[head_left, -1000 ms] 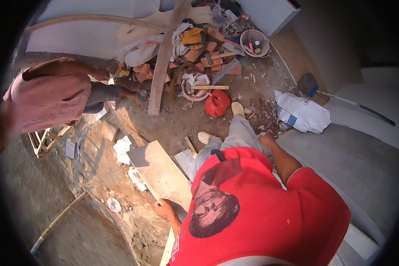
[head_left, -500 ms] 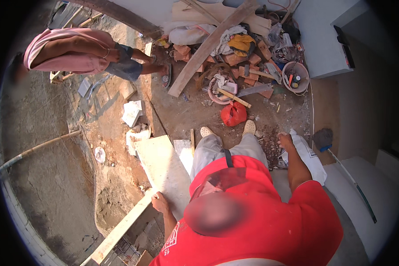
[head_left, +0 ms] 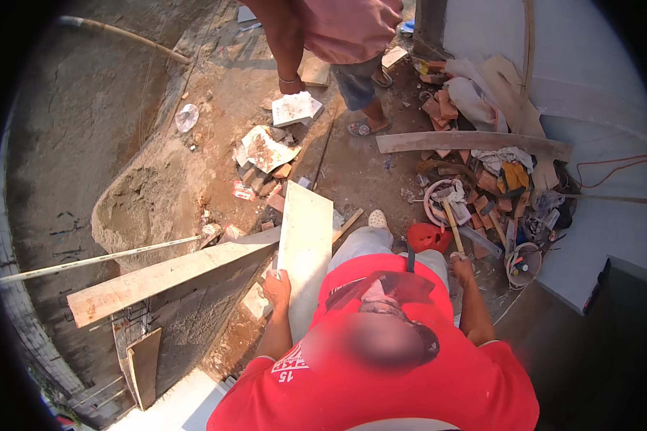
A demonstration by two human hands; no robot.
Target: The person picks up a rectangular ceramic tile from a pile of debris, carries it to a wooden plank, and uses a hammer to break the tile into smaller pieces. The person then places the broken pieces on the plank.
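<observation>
My left hand (head_left: 274,289) is over the left edge of a pale board (head_left: 305,233). Its fingers are bent but apart, and I see nothing held in them; whether they touch the board cannot be told. Ahead of my right thigh, my right hand (head_left: 461,269) has its fingers curled in, which hides whatever may be in them. Just beyond it, in line of sight, is the end of a wooden handle (head_left: 453,224) that sticks out of a pinkish tub (head_left: 431,204). A red plastic bag (head_left: 429,237) lies beside my legs.
Ahead, a person in a pink shirt (head_left: 345,29) bends with one hand at a white slab (head_left: 295,108). A long plank (head_left: 172,276) slants across the left. Bricks (head_left: 487,181), cloth and a grey plank (head_left: 474,141) lie heaped at right, near a bucket (head_left: 522,264).
My view has swung left, so the rubble heap now lies further right. The other person has bent down toward the white slab. My right hand has moved away from beside the white sack.
</observation>
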